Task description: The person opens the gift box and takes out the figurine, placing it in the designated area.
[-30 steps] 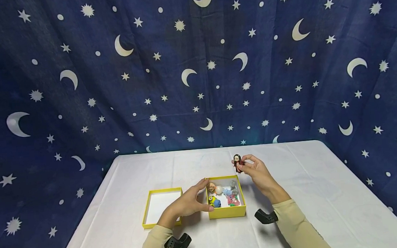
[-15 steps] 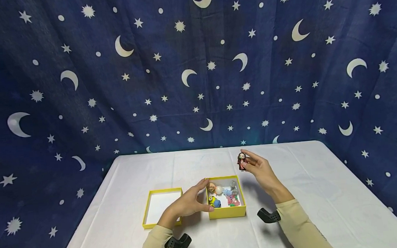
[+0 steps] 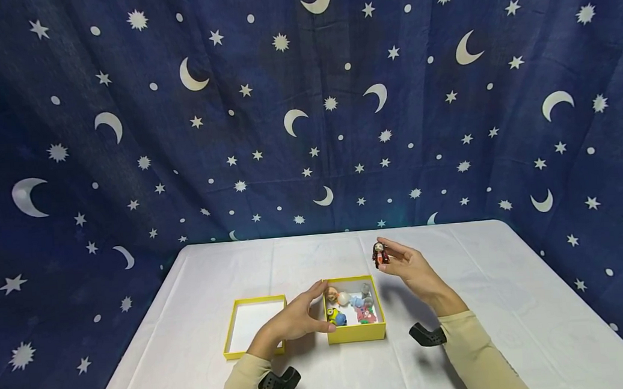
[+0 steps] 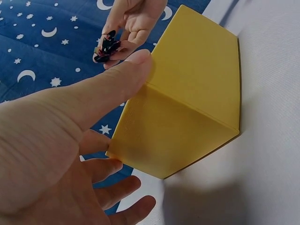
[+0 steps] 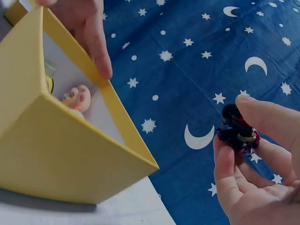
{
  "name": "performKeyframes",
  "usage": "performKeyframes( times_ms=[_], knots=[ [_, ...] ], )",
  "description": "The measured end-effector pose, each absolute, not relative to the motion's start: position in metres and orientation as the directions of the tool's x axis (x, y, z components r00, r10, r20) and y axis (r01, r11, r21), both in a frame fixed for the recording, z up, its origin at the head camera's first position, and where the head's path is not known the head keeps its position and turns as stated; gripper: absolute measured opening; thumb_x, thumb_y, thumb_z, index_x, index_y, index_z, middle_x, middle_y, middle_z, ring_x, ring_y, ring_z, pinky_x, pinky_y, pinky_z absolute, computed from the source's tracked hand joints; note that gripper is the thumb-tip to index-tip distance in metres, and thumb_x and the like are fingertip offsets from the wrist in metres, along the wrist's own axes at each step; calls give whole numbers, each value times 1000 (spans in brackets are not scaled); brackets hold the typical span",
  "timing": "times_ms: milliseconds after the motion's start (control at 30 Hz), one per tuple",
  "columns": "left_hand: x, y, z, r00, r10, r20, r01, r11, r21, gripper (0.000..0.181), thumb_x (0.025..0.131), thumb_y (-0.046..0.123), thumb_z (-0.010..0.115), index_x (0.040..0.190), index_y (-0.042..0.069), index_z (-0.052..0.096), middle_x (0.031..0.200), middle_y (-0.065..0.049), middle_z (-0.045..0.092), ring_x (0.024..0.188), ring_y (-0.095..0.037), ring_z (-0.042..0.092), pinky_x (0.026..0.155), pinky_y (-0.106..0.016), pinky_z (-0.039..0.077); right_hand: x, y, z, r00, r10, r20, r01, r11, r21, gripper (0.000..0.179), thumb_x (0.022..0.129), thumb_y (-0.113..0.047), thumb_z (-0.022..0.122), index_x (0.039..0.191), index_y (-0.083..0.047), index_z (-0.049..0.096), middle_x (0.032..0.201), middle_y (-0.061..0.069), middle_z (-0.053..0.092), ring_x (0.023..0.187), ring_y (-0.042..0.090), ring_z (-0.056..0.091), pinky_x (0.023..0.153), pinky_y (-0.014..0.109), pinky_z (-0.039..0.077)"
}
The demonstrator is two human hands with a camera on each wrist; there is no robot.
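Note:
My right hand pinches a small dark-haired doll figurine between thumb and fingers, raised behind and to the right of a yellow box. In the right wrist view the figurine appears mostly black with dark red parts. My left hand holds the box by its left side, thumb at the near corner and fingertips at the far one. Inside the open box lie several small toy figures, among them a yellow-and-blue one, a pink one and a grey one.
A shallow yellow lid with a white inside lies left of the box, partly behind my left hand and wrist. Everything rests on a white-covered table. A dark blue curtain with moons and stars hangs behind it.
My right hand has moved slightly right with the figurine, which has been turned a little in the fingers. The left hand and the box have stayed in place.

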State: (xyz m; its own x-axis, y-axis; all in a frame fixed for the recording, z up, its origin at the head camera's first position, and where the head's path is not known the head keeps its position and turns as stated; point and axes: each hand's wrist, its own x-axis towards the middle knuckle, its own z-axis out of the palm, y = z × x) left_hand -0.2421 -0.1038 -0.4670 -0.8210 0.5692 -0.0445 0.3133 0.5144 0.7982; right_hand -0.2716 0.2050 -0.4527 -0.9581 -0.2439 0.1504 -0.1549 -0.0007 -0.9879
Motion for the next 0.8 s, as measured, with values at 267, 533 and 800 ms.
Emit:
performKeyframes(
  times_ms=[267, 533, 800],
  knots=[
    [-243, -103, -468, -829, 558, -39, 309, 514, 800, 103, 81, 31, 86, 161, 7, 26, 168, -17, 23, 157, -35, 20, 127, -57, 20, -272, 210, -453, -959, -202, 199, -213, 51, -976, 68, 94, -1, 68, 154, 3, 37, 128, 7, 64, 103, -1, 67, 88, 17, 56],
    [-241, -103, -467, -838, 544, -41, 302, 525, 796, 103, 80, 30, 87, 160, 6, 27, 166, -16, 29, 155, -36, 26, 125, -58, 23, -274, 221, -456, -965, -179, 190, -214, 121, -969, 69, 93, -2, 70, 153, 2, 38, 140, 32, 55, 98, -2, 68, 86, 15, 56],
    [-241, -102, -466, -840, 541, -38, 303, 525, 796, 103, 80, 30, 87, 160, 4, 27, 166, -17, 30, 154, -37, 28, 125, -58, 24, -273, 230, -461, -962, -231, 148, -190, 172, -967, 67, 93, -6, 71, 151, 6, 40, 148, 36, 45, 97, -3, 68, 87, 15, 55]
  ],
)
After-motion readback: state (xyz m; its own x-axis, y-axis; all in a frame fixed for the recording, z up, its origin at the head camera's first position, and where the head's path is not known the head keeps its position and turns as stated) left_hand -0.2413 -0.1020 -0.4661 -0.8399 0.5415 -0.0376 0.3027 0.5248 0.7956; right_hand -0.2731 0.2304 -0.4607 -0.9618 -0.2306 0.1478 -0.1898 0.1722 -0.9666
